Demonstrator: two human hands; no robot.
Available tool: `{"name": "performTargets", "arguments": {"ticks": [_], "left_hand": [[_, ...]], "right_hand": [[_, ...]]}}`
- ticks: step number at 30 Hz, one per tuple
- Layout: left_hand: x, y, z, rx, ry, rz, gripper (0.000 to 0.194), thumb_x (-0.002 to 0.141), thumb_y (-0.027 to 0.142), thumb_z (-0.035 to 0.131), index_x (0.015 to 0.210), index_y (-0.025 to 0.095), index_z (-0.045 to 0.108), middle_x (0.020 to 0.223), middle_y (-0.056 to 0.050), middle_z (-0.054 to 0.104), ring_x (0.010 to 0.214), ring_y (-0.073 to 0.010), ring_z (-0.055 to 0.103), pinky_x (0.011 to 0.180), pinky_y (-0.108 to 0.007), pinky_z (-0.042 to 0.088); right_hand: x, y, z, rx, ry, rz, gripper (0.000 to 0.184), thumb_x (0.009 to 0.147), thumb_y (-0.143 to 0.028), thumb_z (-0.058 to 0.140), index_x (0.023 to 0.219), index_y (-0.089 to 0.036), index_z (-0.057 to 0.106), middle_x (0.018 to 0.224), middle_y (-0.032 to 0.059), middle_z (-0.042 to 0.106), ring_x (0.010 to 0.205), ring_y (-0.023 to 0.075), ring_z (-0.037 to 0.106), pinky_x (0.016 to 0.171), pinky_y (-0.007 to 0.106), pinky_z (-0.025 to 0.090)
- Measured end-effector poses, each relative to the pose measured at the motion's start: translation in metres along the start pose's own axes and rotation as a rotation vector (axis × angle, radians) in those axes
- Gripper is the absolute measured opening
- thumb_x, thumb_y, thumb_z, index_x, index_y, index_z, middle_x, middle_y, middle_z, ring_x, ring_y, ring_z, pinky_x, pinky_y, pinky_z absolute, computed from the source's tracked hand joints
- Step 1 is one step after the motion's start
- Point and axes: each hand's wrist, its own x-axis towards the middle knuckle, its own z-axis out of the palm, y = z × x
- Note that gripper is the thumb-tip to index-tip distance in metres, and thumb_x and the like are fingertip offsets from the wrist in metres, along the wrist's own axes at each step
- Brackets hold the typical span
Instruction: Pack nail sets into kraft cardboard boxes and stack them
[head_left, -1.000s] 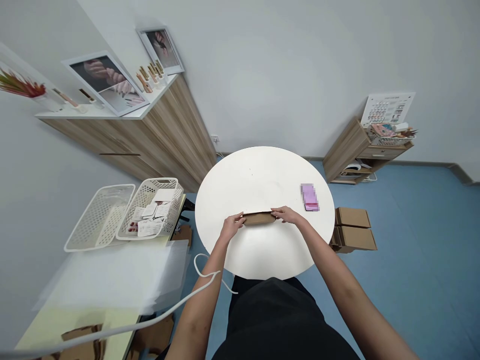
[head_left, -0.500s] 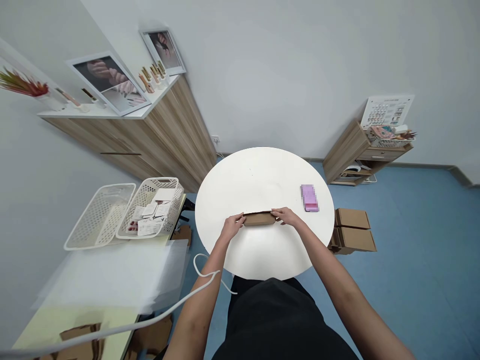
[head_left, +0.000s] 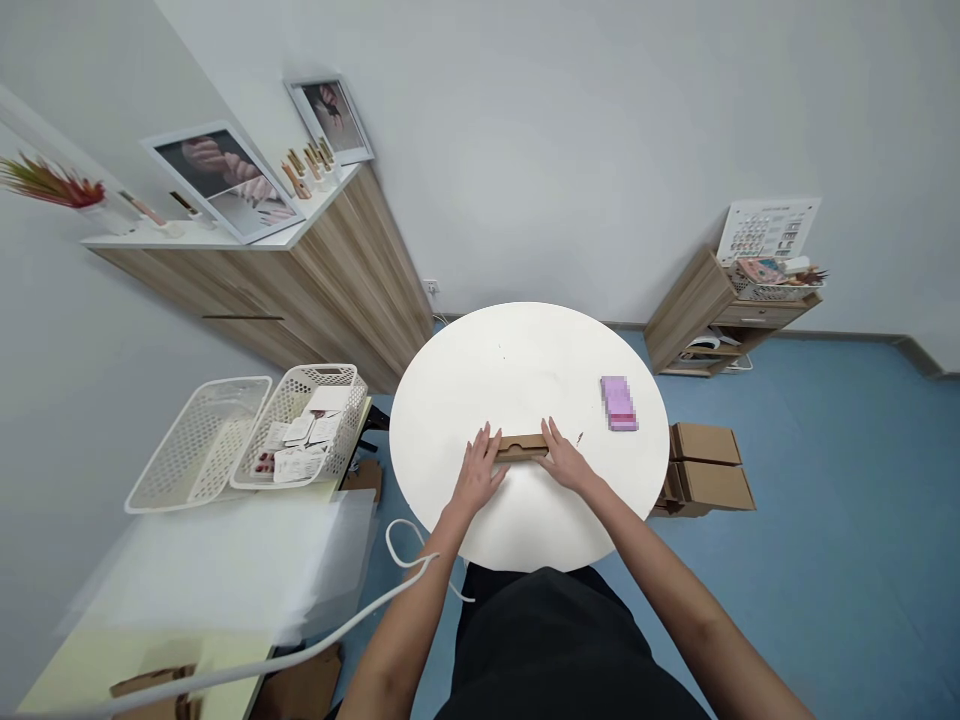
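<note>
A small, narrow brown cardboard box point(head_left: 520, 448) lies on the round white table point(head_left: 517, 350), with a notched slot along its top. My left hand point(head_left: 477, 472) rests on the left end of the box, its fingers stretched out and spread. At the right end, my right hand point(head_left: 561, 458) touches the cardboard with straight fingers, the thumb by the near edge. Palms and fingers cover both ends of the box. A purple packet point(head_left: 619, 404), blurred by pixels, sits farther right on the table.
Two white baskets point(head_left: 300, 425) stand on the side table at left, one holding packets and cards. A white cable point(head_left: 360, 605) crosses above my left forearm. Cardboard boxes point(head_left: 709, 465) are stacked right of the table. A wooden cabinet point(head_left: 360, 270) stands behind left.
My fingers have gone from gripping the box's raised edge at both ends to lying stretched over it. The upright panel has folded down, and the notched slot now shows on top.
</note>
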Motion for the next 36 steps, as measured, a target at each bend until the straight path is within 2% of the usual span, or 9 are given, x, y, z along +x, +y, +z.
{"name": "performTargets", "arguments": {"ticks": [4, 7, 12, 15, 19, 22, 26, 31, 36], "left_hand": [[-0.008, 0.007, 0.019, 0.188, -0.004, 0.054, 0.072, 0.093, 0.035, 0.048, 0.156, 0.024, 0.015, 0.163, -0.011, 0.015, 0.151, -0.0318, 0.002, 0.118, -0.06, 0.008], [-0.01, 0.005, 0.026, 0.26, 0.014, 0.052, 0.071, 0.093, 0.03, 0.045, 0.156, 0.023, 0.014, 0.163, -0.011, 0.017, 0.15, -0.033, 0.004, 0.117, -0.061, 0.01], [0.005, 0.0, 0.016, 0.314, -0.015, 0.051, 0.066, 0.088, 0.015, 0.046, 0.151, 0.021, 0.029, 0.143, -0.013, 0.046, 0.137, -0.0331, 0.033, 0.108, -0.051, 0.037], [0.016, 0.003, 0.008, 0.292, -0.111, 0.044, 0.056, 0.085, 0.011, 0.05, 0.139, 0.023, 0.046, 0.118, -0.01, 0.057, 0.114, -0.0276, 0.049, 0.084, -0.037, 0.052], [0.022, 0.019, 0.006, 0.278, -0.149, 0.058, 0.041, 0.083, 0.011, 0.054, 0.121, 0.027, 0.057, 0.107, -0.006, 0.057, 0.1, -0.0246, 0.051, 0.067, -0.031, 0.051], [0.022, 0.039, 0.014, 0.291, -0.074, 0.093, 0.049, 0.078, 0.003, 0.051, 0.12, 0.027, 0.057, 0.108, -0.007, 0.056, 0.104, -0.0257, 0.051, 0.071, -0.033, 0.053], [0.021, 0.062, 0.03, 0.257, 0.016, 0.19, 0.055, 0.076, -0.001, 0.049, 0.123, 0.025, 0.059, 0.11, -0.01, 0.058, 0.11, -0.0292, 0.052, 0.09, -0.044, 0.05], [0.006, 0.079, 0.047, 0.104, 0.031, 0.269, 0.055, 0.081, 0.006, 0.048, 0.133, 0.025, 0.053, 0.122, -0.013, 0.055, 0.121, -0.0322, 0.049, 0.101, -0.052, 0.044], [-0.028, 0.098, 0.051, -0.111, -0.05, 0.269, 0.073, 0.088, 0.031, 0.056, 0.153, 0.028, 0.022, 0.16, -0.013, 0.017, 0.146, -0.0352, 0.02, 0.111, -0.057, 0.034]], "right_hand": [[-0.012, 0.001, 0.026, -0.159, 0.086, -0.136, 0.084, 0.091, -0.047, 0.054, 0.157, -0.029, 0.004, 0.165, 0.0057, -0.003, 0.149, 0.0322, 0.014, 0.114, 0.05, 0.029], [-0.012, -0.001, 0.029, -0.193, 0.094, -0.121, 0.08, 0.093, -0.04, 0.052, 0.157, -0.03, 0.005, 0.165, 0.0065, 0.0, 0.145, 0.0343, 0.025, 0.111, 0.05, 0.032], [-0.007, -0.009, 0.014, -0.183, -0.007, -0.023, 0.061, 0.092, -0.017, 0.046, 0.15, -0.027, 0.03, 0.154, 0.0128, 0.035, 0.113, 0.0285, 0.058, 0.093, 0.039, 0.047], [-0.011, -0.008, 0.005, -0.098, -0.055, 0.001, 0.054, 0.089, -0.012, 0.046, 0.141, -0.028, 0.043, 0.135, 0.0092, 0.053, 0.102, 0.0224, 0.062, 0.087, 0.033, 0.049], [-0.028, 0.005, -0.005, 0.202, -0.001, 0.049, 0.057, 0.082, -0.014, 0.057, 0.136, -0.026, 0.048, 0.134, 0.0082, 0.052, 0.113, 0.0222, 0.058, 0.098, 0.036, 0.047], [-0.043, 0.013, -0.016, 0.577, -0.012, 0.188, 0.062, 0.083, -0.031, 0.061, 0.142, -0.029, 0.043, 0.147, 0.0087, 0.044, 0.125, 0.0249, 0.052, 0.097, 0.037, 0.05], [-0.06, 0.017, -0.032, 0.944, 0.062, 0.474, 0.066, 0.086, -0.058, 0.054, 0.143, -0.028, 0.04, 0.146, 0.0122, 0.045, 0.127, 0.0287, 0.051, 0.078, 0.037, 0.06], [-0.082, 0.023, -0.03, 1.117, 0.229, 0.58, 0.047, 0.085, -0.047, 0.059, 0.126, -0.024, 0.054, 0.131, 0.0114, 0.058, 0.12, 0.0267, 0.058, 0.077, 0.035, 0.062], [-0.116, 0.033, -0.018, 1.144, 0.431, 0.55, 0.046, 0.081, -0.045, 0.063, 0.123, -0.028, 0.056, 0.139, 0.0059, 0.054, 0.123, 0.0267, 0.056, 0.079, 0.034, 0.061]]}}
